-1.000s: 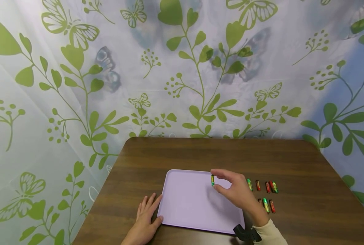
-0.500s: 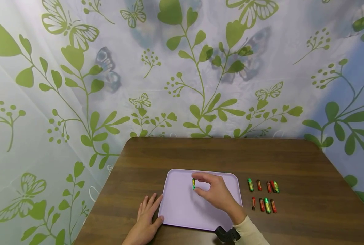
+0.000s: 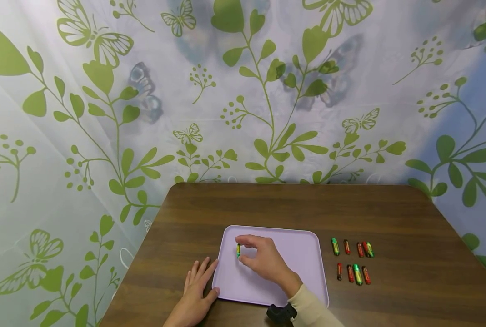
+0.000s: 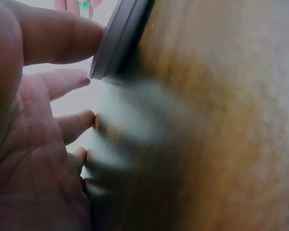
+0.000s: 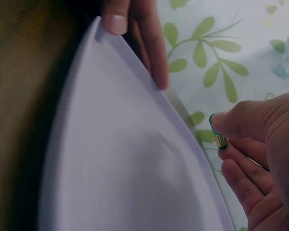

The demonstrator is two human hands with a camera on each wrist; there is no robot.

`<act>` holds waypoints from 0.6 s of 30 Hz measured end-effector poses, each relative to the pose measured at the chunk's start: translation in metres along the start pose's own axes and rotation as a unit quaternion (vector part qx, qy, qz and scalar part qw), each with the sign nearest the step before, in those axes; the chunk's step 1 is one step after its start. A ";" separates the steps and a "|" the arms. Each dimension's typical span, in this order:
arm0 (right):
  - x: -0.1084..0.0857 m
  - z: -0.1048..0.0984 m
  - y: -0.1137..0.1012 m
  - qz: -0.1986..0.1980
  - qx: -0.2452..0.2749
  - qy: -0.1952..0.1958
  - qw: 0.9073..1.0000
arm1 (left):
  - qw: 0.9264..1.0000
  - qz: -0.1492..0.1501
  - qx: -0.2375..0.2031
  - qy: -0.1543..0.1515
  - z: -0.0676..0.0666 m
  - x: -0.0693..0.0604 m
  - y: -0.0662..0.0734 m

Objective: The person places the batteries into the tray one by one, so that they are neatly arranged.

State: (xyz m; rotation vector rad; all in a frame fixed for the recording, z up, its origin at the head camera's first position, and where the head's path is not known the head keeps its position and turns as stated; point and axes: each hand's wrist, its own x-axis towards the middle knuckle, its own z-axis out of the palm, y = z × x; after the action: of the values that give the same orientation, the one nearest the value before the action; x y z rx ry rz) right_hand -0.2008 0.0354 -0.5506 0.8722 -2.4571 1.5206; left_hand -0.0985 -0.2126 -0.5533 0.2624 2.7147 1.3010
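My right hand (image 3: 267,260) pinches a small green-and-yellow battery (image 3: 238,250) between thumb and fingertips, above the left part of a lilac tray (image 3: 300,254). The right wrist view shows this battery (image 5: 219,134) end to end between the thumb and a finger, apart from the tray's surface. My left hand (image 3: 194,295) lies with spread, straight fingers at the tray's left edge. In the left wrist view, the thumb of that left hand (image 4: 29,110) touches the tray's rim (image 4: 115,43).
Right of the tray, several red and green batteries lie in two loose rows on the brown wooden table (image 3: 210,204); a green battery (image 3: 357,274) stands out in the near row. A leaf-and-butterfly patterned curtain (image 3: 243,91) hangs behind the table.
My right hand has carried the battery leftward across the tray, from its right part to its left part. The left hand has stayed at the tray's left edge.
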 end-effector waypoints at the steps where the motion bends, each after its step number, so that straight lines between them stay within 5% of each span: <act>1: 0.001 0.004 0.000 0.005 0.002 -0.005 1.000 | 1.000 0.003 -0.001 0.002 0.000 0.000 0.000; 8: 0.008 0.029 0.000 0.018 0.006 -0.037 0.999 | 0.999 0.028 -0.016 0.014 0.002 0.000 -0.004; 18: 0.013 0.050 -0.002 0.001 -0.046 -0.031 0.998 | 1.000 -0.001 -0.001 -0.013 -0.001 -0.001 -0.001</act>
State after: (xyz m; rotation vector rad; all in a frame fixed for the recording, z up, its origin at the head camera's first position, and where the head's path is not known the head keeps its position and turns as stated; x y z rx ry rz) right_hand -0.2010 -0.0128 -0.5681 0.9136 -2.5501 1.3877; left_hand -0.0981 -0.2139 -0.5534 0.2748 2.6912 1.2893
